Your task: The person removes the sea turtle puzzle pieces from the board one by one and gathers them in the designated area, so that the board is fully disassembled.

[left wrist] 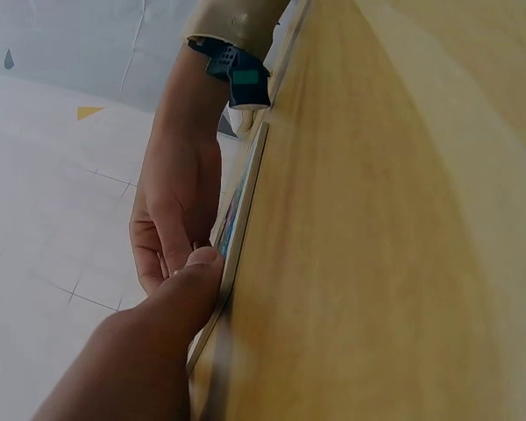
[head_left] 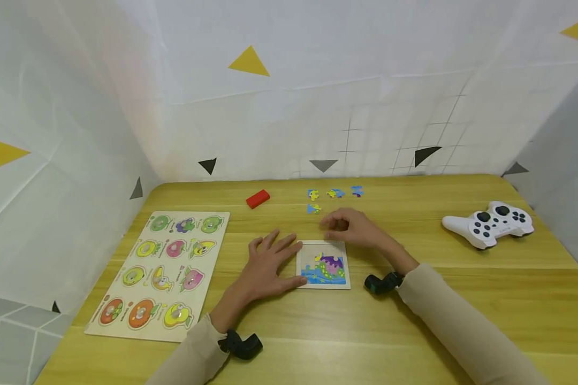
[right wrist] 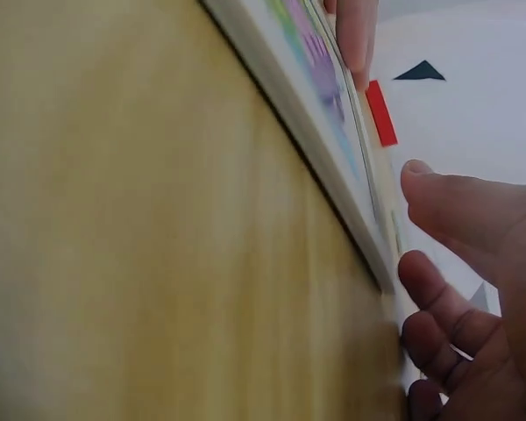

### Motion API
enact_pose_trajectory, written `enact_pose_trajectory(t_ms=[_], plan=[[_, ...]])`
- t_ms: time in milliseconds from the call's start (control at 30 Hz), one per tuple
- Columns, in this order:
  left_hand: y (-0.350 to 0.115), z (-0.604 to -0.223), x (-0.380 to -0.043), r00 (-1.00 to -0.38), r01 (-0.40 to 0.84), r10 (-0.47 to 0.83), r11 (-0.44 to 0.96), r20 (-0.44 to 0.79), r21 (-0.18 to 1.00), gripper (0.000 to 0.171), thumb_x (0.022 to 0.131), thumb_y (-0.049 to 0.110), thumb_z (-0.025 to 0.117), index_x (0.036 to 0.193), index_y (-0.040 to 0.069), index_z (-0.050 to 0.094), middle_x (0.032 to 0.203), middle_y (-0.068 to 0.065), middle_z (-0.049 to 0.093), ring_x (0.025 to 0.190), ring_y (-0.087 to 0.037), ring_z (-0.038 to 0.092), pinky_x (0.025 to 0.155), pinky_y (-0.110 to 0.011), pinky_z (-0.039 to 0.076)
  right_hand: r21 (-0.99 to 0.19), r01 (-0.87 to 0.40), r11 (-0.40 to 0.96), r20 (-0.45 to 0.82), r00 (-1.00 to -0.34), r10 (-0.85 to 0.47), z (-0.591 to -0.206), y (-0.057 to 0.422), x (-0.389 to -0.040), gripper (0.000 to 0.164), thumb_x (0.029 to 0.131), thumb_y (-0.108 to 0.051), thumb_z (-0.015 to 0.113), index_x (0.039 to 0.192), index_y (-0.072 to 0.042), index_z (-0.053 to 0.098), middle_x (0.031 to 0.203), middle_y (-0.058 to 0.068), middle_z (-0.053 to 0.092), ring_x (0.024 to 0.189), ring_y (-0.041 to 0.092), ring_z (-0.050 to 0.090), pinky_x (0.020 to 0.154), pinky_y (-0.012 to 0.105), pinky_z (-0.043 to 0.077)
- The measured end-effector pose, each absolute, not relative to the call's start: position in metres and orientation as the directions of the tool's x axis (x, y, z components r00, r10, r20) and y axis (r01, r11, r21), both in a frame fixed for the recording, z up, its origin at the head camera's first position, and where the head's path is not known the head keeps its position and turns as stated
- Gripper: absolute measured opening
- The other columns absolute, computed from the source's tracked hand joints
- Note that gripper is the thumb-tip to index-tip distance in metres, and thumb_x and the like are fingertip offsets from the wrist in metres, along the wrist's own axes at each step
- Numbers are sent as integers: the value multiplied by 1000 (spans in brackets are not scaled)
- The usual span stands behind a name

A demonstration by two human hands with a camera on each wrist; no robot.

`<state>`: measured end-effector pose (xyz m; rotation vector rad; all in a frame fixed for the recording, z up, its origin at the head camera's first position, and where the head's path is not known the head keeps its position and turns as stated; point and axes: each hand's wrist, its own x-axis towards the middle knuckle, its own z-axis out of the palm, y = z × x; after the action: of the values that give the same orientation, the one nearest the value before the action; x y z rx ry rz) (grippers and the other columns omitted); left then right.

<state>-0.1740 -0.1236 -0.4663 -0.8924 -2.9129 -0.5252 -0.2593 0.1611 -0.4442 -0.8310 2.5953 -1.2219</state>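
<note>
A small jigsaw puzzle tray (head_left: 324,286) with a pale frame lies on the wooden table. Joined pieces in blue, purple and green fill its lower and right part; bare backing shows at the upper left. My left hand (head_left: 267,267) rests at the tray's left side, fingers spread, its thumb on the lower left corner. Over the tray's far right edge hovers my right hand (head_left: 354,227), fingers loosely bent. In the right wrist view its thumb (right wrist: 456,197) and fingers stand apart with nothing between them. Several loose jigsaw pieces (head_left: 313,208) lie beyond the tray.
A wooden fruit peg puzzle board (head_left: 173,286) lies to the left. Near the back is a red block (head_left: 258,199). A white game controller (head_left: 491,223) sits at the far right. White patterned sheeting (head_left: 289,123) rises behind the table's back edge.
</note>
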Motion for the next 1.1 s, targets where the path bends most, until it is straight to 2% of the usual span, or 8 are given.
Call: enact_pose_trajectory(t_ms=[167, 267, 433, 567, 833, 1100], plan=[[-124, -468, -173, -829, 558, 538, 772, 156, 304, 81, 88, 73, 58, 155, 31, 44, 165, 5, 37, 156, -35, 22, 114, -61, 17, -731, -446, 516, 95, -816, -570, -443, 160, -248, 31, 90, -20, 79, 119, -10, 75, 106, 1, 74, 97, 16, 65, 90, 37, 54], [-124, -468, -173, -828, 559, 538, 772, 158, 302, 81, 88, 73, 57, 155, 31, 44, 165, 6, 37, 156, -35, 22, 114, -60, 18, -705, -480, 523, 115, -804, -583, -443, 161, -242, 31, 88, -21, 80, 118, -12, 75, 107, 0, 74, 98, 17, 63, 89, 38, 54], [-123, -468, -175, -827, 561, 540, 770, 158, 304, 81, 88, 73, 57, 156, 31, 43, 166, 6, 36, 156, -35, 22, 115, -60, 18, -641, -544, 541, 157, -784, -601, -443, 162, -234, 29, 86, -22, 82, 114, -16, 78, 103, -2, 75, 82, 17, 55, 73, 30, 45], [-123, -466, -175, -822, 568, 544, 766, 167, 302, 81, 88, 72, 58, 156, 30, 44, 165, 5, 37, 156, -36, 23, 114, -61, 18, -600, -573, 559, 176, -775, -606, -441, 162, -227, 25, 85, -23, 83, 110, -21, 79, 100, -5, 75, 77, 15, 48, 71, 30, 36], [-124, -464, -175, -831, 555, 532, 773, 162, 308, 81, 88, 72, 58, 155, 30, 45, 165, 5, 37, 156, -36, 22, 114, -61, 18, -543, -599, 589, 141, -756, -639, -438, 156, -215, 26, 86, -30, 82, 111, -28, 79, 105, -6, 70, 99, 17, 50, 82, 40, 24], [-123, -465, -174, -823, 568, 541, 766, 176, 301, 79, 88, 70, 59, 154, 28, 46, 164, 3, 39, 155, -37, 24, 113, -63, 20, -508, -633, 583, 97, -715, -692, -434, 150, -206, 30, 88, -24, 79, 118, -32, 76, 101, -6, 65, 101, 16, 45, 82, 41, 22]])
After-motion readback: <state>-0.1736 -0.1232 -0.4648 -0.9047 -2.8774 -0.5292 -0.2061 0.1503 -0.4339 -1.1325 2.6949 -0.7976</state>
